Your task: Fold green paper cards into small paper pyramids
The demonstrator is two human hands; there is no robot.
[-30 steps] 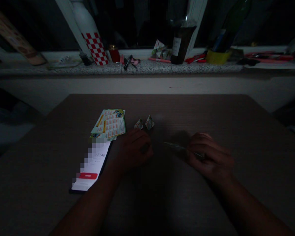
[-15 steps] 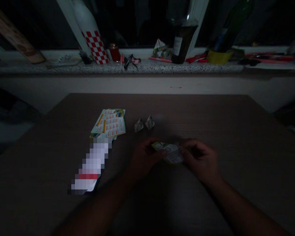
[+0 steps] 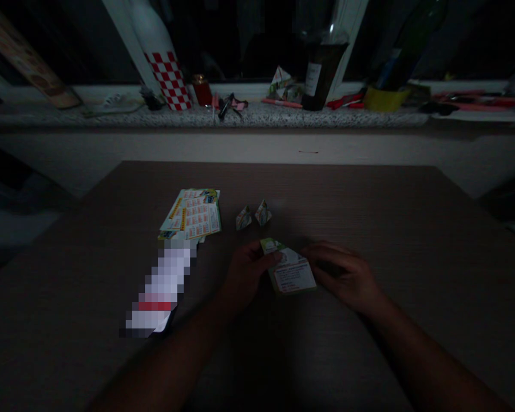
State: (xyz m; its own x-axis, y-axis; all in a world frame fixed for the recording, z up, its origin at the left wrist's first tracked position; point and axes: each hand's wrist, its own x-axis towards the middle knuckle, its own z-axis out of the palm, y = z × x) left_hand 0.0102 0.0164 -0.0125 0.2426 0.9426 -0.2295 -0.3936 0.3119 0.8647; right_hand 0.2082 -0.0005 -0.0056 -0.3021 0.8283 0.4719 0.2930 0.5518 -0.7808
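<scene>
In dim light, a small printed paper card (image 3: 290,273) sits low over the brown table (image 3: 369,200), face up. My left hand (image 3: 245,276) pinches its left edge near the top corner. My right hand (image 3: 344,277) has its fingers curled against the card's right side. Two small folded paper shapes (image 3: 253,216) stand on the table just beyond my hands. A stack of printed cards (image 3: 191,215) lies to the left of them.
A lit phone (image 3: 160,290) lies on the table at the left, below the card stack. Behind the table a stone windowsill (image 3: 257,117) holds a red-and-white checked bottle (image 3: 165,74), a dark bottle (image 3: 320,74), pens and small clutter.
One second ago my hands were apart and the right held the card edge-on. They have come together, and the card now lies face up between them.
</scene>
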